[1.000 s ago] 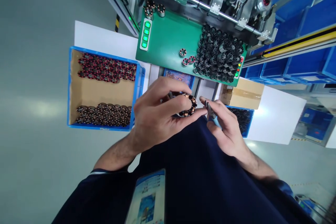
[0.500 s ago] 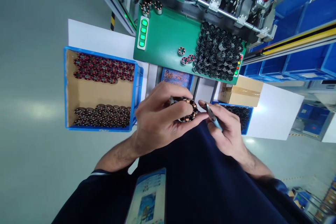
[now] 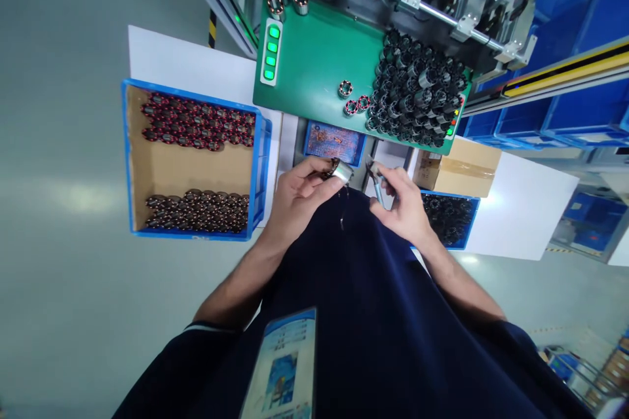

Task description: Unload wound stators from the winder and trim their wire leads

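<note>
My left hand [image 3: 297, 204] is closed around a motor stator [image 3: 343, 171], a metal ring with copper windings, tilted so its silvery side shows. Thin wire ends [image 3: 343, 213] hang below it in front of the dark clothing. In my right hand [image 3: 405, 209] is a small pair of wire snips [image 3: 378, 191] with a light blue handle, its tip pointing up and away. The snips and the stator are a short gap apart. Just beyond my left hand lies a small blue tray [image 3: 314, 152] with copper-coloured scraps in it.
A green work surface [image 3: 309, 59] carries dark stator cores [image 3: 417, 91] and several wound stators. At left stands a blue bin [image 3: 126, 163] with red and copper stators. To the right are a cardboard box [image 3: 469, 167] and a blue bin of dark parts [image 3: 447, 216]. Machine rails [image 3: 442, 16] span the back.
Both hands have moved forward, away from my body. The stator has turned from showing its wound end to showing its metal side, and loose wires now hang from it.
</note>
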The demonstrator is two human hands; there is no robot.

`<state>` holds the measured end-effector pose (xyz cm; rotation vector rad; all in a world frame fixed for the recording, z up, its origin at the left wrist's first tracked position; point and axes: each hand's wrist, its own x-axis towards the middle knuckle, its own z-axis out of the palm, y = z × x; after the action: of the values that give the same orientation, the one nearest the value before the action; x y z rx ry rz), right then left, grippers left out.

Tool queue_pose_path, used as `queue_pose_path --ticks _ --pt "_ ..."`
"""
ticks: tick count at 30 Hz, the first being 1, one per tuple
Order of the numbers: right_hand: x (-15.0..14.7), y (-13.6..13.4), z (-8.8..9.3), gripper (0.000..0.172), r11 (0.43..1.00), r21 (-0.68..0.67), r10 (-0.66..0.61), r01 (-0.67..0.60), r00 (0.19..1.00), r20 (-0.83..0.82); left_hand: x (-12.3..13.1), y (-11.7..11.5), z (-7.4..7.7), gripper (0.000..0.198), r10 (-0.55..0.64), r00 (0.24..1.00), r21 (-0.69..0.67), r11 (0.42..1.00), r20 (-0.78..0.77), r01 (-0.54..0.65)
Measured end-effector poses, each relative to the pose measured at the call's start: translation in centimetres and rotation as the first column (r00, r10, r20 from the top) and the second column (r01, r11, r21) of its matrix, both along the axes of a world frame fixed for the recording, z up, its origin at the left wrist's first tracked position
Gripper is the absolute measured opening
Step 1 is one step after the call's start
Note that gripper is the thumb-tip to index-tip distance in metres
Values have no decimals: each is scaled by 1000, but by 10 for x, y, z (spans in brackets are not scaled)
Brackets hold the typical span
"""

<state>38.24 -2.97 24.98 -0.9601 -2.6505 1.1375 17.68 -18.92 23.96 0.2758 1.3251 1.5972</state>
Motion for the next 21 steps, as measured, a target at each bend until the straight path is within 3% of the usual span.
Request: queue_pose_path --ticks 5,8,13,21 --pt "-4 12 37 70 931 359 140 -63 972 -191 5 26 34 37 37 990 107 993 134 -51" --pt "-8 14 52 77 888 454 202 -71 948 -245 6 38 47 40 26 985 173 983 172 -56" --pt "-7 7 63 75 877 481 142 -9 960 -242 12 50 54 43 12 988 261 964 157 -53" --pt "0 4 62 68 932 361 79 26 959 -273 19 53 55 41 14 984 252 966 177 -58"
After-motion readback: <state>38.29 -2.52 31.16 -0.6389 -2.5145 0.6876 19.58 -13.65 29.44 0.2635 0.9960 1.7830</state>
